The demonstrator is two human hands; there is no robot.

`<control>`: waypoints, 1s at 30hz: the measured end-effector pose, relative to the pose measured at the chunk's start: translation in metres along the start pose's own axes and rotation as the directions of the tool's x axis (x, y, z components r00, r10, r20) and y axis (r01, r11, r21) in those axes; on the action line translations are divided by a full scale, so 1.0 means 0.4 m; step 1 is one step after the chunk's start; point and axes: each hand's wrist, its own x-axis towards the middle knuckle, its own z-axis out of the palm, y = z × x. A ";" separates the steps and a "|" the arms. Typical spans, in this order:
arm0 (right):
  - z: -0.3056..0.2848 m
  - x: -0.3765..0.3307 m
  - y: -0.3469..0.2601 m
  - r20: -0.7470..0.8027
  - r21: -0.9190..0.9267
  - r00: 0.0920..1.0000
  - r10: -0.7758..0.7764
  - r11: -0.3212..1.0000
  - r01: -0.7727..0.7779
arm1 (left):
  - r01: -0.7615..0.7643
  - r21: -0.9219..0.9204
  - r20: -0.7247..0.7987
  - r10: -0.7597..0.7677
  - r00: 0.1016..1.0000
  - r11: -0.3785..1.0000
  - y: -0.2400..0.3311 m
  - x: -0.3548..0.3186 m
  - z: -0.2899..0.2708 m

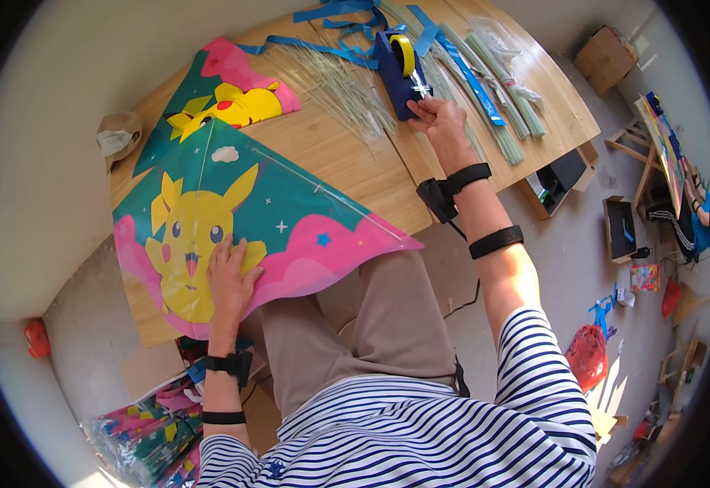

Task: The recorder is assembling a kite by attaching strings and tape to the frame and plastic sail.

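Note:
A triangular kite (298, 213), teal and pink with a yellow cartoon figure, lies across the near left of the table. My left hand (230, 272) rests on its lower part, fingers spread and holding nothing. A thin rod runs along the kite's right upper edge. At the back of the table, my right hand (443, 130) reaches to the front of a dark blue tape dispenser (389, 69). Its fingertips are pinched together at the loose end of the clear tape (422, 84). A yellow-rimmed roll sits in the dispenser.
Another kite (237, 98) lies behind the first. Thin clear rods (335, 85), bundles of pale sticks (505, 85) and blue ribbon (314, 42) cover the far side. A paper bag (119, 137) stands at the left edge. Packed kites (148, 431) lie below left; boxes (619, 228) stand on the floor right.

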 end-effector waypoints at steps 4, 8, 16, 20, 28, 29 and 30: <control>-0.008 0.001 0.009 0.026 -0.015 0.998 -0.059 0.998 0.059 | 0.003 0.002 0.000 -0.003 1.000 1.000 0.002 0.002 -0.001; -0.018 0.017 0.020 0.048 0.005 0.996 -0.071 0.997 0.071 | -0.006 0.005 -0.004 0.006 1.000 1.000 -0.001 0.005 0.000; -0.002 0.044 0.025 -0.078 -0.117 0.995 -0.061 0.992 0.051 | -0.009 0.005 -0.005 0.009 1.000 1.000 0.000 0.008 -0.002; 0.007 0.061 0.025 -0.115 -0.222 0.985 -0.126 0.970 0.098 | -0.002 0.003 -0.009 0.002 1.000 1.000 0.006 0.002 -0.010; -0.064 0.012 0.062 -0.057 -0.802 0.947 -0.317 0.580 0.146 | 0.025 -0.102 -0.062 -0.032 0.998 0.994 -0.007 -0.006 -0.003; -0.092 0.019 0.045 0.140 -0.766 0.931 -0.336 0.560 0.317 | 0.038 -0.109 -0.040 -0.043 0.998 0.993 0.012 -0.006 -0.009; -0.079 0.004 0.022 0.312 -0.738 0.907 -0.283 0.529 0.419 | 0.011 -0.138 -0.085 -0.023 0.996 0.990 0.029 0.005 -0.023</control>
